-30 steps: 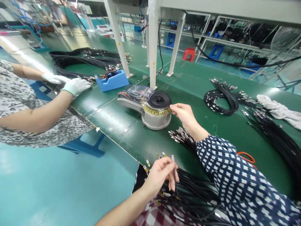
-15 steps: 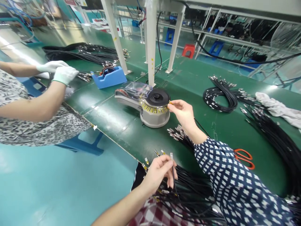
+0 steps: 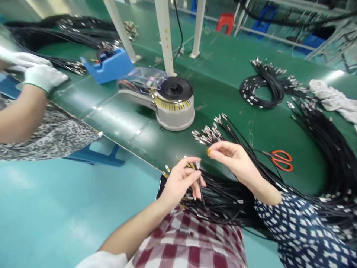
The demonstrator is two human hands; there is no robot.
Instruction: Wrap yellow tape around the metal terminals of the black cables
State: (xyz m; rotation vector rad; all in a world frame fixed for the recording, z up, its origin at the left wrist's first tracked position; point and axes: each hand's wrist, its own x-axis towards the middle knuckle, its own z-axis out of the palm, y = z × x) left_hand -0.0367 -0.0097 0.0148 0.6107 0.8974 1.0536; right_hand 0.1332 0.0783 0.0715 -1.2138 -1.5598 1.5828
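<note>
My left hand (image 3: 185, 178) pinches a black cable (image 3: 201, 193) just below its silver metal connector (image 3: 198, 164), which points up. To the right, my right hand (image 3: 237, 158) holds a small piece of amber tape (image 3: 208, 152) between thumb and fingertips, a short way from that connector. Beneath both hands lies a bundle of black cables (image 3: 223, 190), some ends wrapped in yellow tape. Another bunch of silver connectors (image 3: 208, 134) sits just beyond my right hand. Farther off stands the round tape dispenser (image 3: 175, 113), with yellow tape pieces around its wheel.
Orange-handled scissors (image 3: 281, 160) lie right of my hand. A coiled cable bundle (image 3: 260, 102), more black cables (image 3: 329, 149) and a white cloth (image 3: 331, 95) lie farther right. At left, a co-worker's gloved hands (image 3: 41, 76) are near a blue tape holder (image 3: 114, 67). White posts (image 3: 164, 37) rise behind.
My right hand has come away from the tape dispenser with the amber tape, back toward my left hand. The left hand keeps its hold on the cable. The view has tilted down.
</note>
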